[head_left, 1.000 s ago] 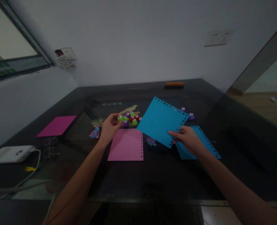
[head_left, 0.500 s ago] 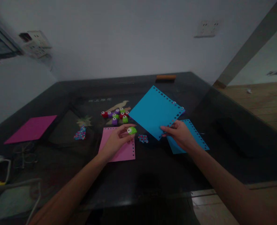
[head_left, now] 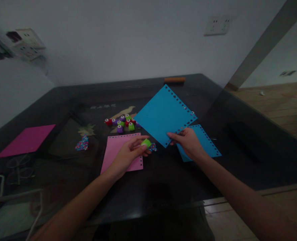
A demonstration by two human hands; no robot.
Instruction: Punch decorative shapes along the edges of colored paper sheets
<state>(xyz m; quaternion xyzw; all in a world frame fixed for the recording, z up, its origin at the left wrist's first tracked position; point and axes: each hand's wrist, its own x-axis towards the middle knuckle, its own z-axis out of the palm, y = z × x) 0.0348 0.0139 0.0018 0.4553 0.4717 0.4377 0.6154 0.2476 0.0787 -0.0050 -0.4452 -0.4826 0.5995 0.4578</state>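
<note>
Between the thumb and fingers of my left hand (head_left: 128,152) is a small green paper punch (head_left: 146,144). That hand is over a pink sheet (head_left: 110,154) with holes along its top and right edges. My right hand (head_left: 188,142) pinches a blue sheet (head_left: 163,115) by its lower right edge and holds it raised, turned cornerwise. Small shaped holes run along two of its edges. Under the right hand lies a second punched blue sheet (head_left: 209,145). A little heap of paper bits (head_left: 153,147) sits beside the green punch, partly hidden by it.
Several red, purple and green punches (head_left: 120,123) cluster behind the pink sheet. Another pile of paper bits (head_left: 82,143) and a magenta sheet (head_left: 26,140) lie to the left on the dark table (head_left: 163,190). A brown bar-shaped object (head_left: 174,80) rests at the back edge.
My left hand has moved slightly right and down, and the green punch has turned in its fingers. My right hand keeps hold of the blue sheet. The whole view has shifted a little.
</note>
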